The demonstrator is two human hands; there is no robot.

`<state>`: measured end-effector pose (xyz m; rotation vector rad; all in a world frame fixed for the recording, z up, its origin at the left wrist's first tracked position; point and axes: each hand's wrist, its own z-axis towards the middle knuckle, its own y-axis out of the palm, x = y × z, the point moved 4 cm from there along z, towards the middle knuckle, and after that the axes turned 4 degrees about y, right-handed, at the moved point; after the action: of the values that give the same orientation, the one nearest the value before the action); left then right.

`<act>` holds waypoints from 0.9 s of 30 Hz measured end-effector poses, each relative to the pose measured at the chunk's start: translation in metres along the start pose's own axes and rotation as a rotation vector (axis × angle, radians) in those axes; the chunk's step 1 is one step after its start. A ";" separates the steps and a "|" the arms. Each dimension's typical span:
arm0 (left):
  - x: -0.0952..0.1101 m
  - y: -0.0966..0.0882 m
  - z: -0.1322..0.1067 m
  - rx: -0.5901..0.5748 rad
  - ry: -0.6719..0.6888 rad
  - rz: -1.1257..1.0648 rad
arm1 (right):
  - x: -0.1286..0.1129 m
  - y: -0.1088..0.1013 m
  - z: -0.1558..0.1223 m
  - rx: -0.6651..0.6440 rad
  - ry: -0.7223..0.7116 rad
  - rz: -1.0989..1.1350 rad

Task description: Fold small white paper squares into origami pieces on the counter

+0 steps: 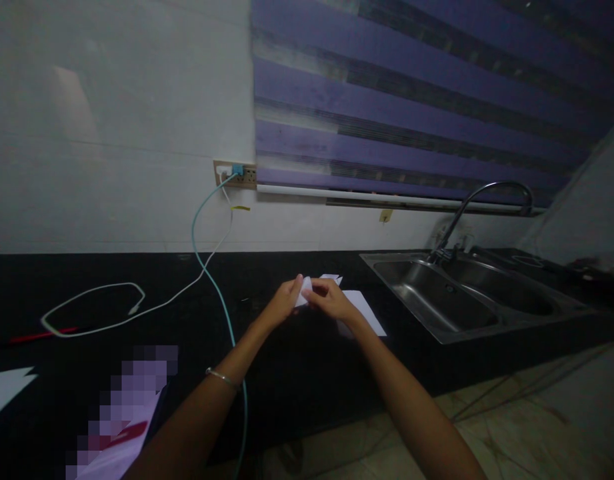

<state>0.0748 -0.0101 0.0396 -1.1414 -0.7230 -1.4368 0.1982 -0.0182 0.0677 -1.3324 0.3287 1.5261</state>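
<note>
A small folded piece of white paper (303, 291) is held up between both hands above the black countertop. My left hand (285, 297) grips its left side, the thumb near its top edge. On the other side my right hand (331, 300) pinches the paper with thumb and bent fingers. Just behind the right hand lies another folded white paper (333, 277) with pointed edges. A flat white sheet (364, 312) rests on the counter to the right, partly covered by my right hand and wrist.
A double steel sink (439, 293) with a curved faucet (457, 217) is set in the counter (281, 363) at right. White (181, 291) and teal (217, 293) cables run from the wall socket (249, 175). White paper (4, 388), a red pen-like object (37, 335) and a partly blurred screen (131, 413) lie left.
</note>
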 end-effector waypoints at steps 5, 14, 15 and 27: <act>-0.005 -0.001 0.003 0.056 -0.041 -0.117 | -0.001 -0.001 0.001 0.024 -0.018 0.039; 0.000 -0.009 0.004 -0.018 0.034 -0.172 | 0.019 -0.007 0.003 0.115 0.067 0.123; 0.001 -0.009 0.004 -0.031 0.051 -0.164 | 0.019 -0.007 0.003 0.114 0.075 0.147; 0.019 -0.031 0.005 0.050 0.110 -0.033 | 0.025 -0.009 0.005 0.067 0.102 0.036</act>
<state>0.0480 -0.0060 0.0635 -1.0078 -0.6990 -1.4892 0.2067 0.0024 0.0518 -1.3607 0.4673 1.4671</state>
